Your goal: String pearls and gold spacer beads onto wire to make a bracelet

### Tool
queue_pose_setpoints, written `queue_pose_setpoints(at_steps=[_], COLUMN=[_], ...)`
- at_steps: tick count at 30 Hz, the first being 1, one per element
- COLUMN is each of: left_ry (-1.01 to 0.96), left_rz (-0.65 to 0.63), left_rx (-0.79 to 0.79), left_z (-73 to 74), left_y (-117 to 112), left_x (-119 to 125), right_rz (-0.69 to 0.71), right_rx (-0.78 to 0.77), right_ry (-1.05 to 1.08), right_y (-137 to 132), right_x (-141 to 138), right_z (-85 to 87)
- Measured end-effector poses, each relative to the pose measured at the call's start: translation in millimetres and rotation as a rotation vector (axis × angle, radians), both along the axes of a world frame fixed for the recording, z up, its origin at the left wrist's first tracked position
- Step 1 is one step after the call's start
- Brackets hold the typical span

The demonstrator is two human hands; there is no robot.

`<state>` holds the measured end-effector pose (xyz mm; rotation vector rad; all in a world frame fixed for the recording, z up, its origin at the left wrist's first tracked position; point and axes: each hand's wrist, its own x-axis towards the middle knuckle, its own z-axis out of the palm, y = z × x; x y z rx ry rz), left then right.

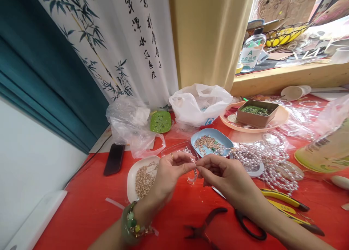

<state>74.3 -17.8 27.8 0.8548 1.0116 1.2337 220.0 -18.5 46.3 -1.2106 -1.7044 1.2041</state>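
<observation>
Red table (pixel 89 206), cluttered; patterned curtain behind it.

White plastic bag (pixel 200 103) at the back centre, with a crumpled clear bag (pixel 128 123) to its left.

Heap of pearl strands (pixel 272 162) on the right half of the table, just beside the blue dish.

Pink tray (pixel 282 117) behind the heap, with a brown tin (pixel 256 113) standing in it.

White dish (pixel 132 177) of small gold beads lies under and just beyond the left wrist. Blue dish (pixel 220 137) of gold findings is beyond the fingertips.

Black phone (pixel 114 159) lies flat at the left, near the white dish.

Black-handled pliers (pixel 207 224) lie on the table below the hands. Yellow-handled pliers (pixel 286 199) lie beside the right forearm.

Left hand (pixel 169 173): thumb and forefinger pinched closed, other fingers loosely curled. Beaded bracelet (pixel 132 222) on the wrist.

Right hand (pixel 226 177): thumb and forefinger likewise pinched closed, tips meeting those of the left hand.

Short pearl strand (pixel 194 176): gripped at its top end between both pinches, curving down beneath them, above the table between the two dishes. Which hand bears it cannot be told.
</observation>
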Motion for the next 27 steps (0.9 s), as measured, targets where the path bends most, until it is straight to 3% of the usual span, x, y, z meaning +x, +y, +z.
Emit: queue_pose_setpoints(at_steps=[9,13,17,27], left_ry=[-0.005,-0.005,0.031,0.041], left_rz=[0.126,0.179,0.136,0.15], left_rx=[0.004,0.02,0.035,0.023], left_z=[2.9,5.7,8.5,9.3], left_y=[-2.9,-4.5,-6.7,-9.8], left_x=[1.0,0.1,-1.3,0.4], right_rz=[0.054,0.131,0.163,0.2], right_rx=[0.268,0.263,0.231,0.599], right_ry=[-0.175,-0.213,-0.258,-0.424], right_y=[-4.5,-5.0,-3.9,-10.9], right_x=[0.9,-0.9,-1.1,-1.7], right_z=[-5.3,-8.6,-11.9,-13.8])
